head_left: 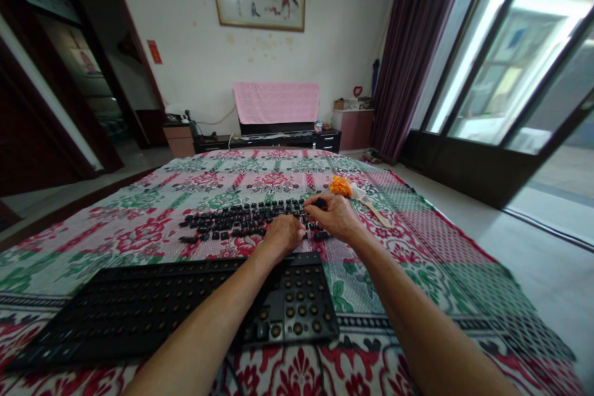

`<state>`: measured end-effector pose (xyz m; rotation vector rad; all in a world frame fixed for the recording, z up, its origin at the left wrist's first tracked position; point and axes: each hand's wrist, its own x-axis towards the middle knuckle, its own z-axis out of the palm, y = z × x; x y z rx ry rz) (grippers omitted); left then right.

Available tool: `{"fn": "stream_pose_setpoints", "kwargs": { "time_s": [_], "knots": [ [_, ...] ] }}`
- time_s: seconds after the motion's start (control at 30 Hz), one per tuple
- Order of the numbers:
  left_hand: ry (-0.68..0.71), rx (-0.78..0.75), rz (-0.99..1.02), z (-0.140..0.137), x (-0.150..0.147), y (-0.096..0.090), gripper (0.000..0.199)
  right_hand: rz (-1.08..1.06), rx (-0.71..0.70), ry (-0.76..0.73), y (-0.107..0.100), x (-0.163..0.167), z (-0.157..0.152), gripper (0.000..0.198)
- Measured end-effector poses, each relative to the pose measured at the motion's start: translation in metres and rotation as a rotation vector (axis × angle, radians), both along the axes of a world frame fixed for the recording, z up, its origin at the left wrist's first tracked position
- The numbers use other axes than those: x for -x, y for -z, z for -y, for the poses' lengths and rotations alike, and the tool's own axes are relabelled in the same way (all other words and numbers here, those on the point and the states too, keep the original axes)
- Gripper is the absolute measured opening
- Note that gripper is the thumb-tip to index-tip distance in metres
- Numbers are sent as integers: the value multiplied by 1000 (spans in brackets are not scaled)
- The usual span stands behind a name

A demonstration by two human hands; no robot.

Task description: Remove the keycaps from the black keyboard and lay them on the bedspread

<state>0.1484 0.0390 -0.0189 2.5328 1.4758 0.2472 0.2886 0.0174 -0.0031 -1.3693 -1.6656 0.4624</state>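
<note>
In the head view, your patterned cloth (pixel 260 199) runs to a red edge at three o'clock, well apart from your right hand (pixel 338 218); at twelve o'clock it reaches a far edge beyond the black keycaps (pixel 245 218). At one o'clock from that hand, just beside it, sit an orange bundle (pixel 340 186) and a pale wooden handle (pixel 379 215).

Your left forearm covers part of the black keyboard base (pixel 176 297). A dark cable (pixel 234 377) is cut off at the bottom of the frame, as are both forearms. Legends on the keycaps are too small to read.

Your right fingers are drawn narrow, pinching one black keycap (pixel 320 202). Your left hand (pixel 284 235) is curled low at the keycaps' right end; you cannot tell whether its fingers hold anything. The loose keycaps spread from nine to eleven o'clock of that hand, the keyboard base at seven.
</note>
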Motion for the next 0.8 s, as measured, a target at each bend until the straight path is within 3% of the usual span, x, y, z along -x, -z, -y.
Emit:
{"fn": "stream_pose_setpoints", "kwargs": {
  "time_s": [0.13, 0.27, 0.4, 0.53, 0.8],
  "knots": [
    [-2, -11, 9, -1, 2, -2, 27, 0, -5, 27, 0, -1, -1, 22],
    [32, -25, 7, 3, 20, -16, 26, -10, 16, 16, -1, 0, 1, 22],
    [127, 88, -5, 15, 61, -28, 27, -15, 95, -147, 0, 11, 8, 20],
    [88, 103, -34, 30, 100, -27, 33, 17, 155, -271, 5, 33, 17, 16],
    [38, 121, 106, 43, 125, -18, 25, -127, 502, -626, -2, 60, 45, 14]
  ]
}}
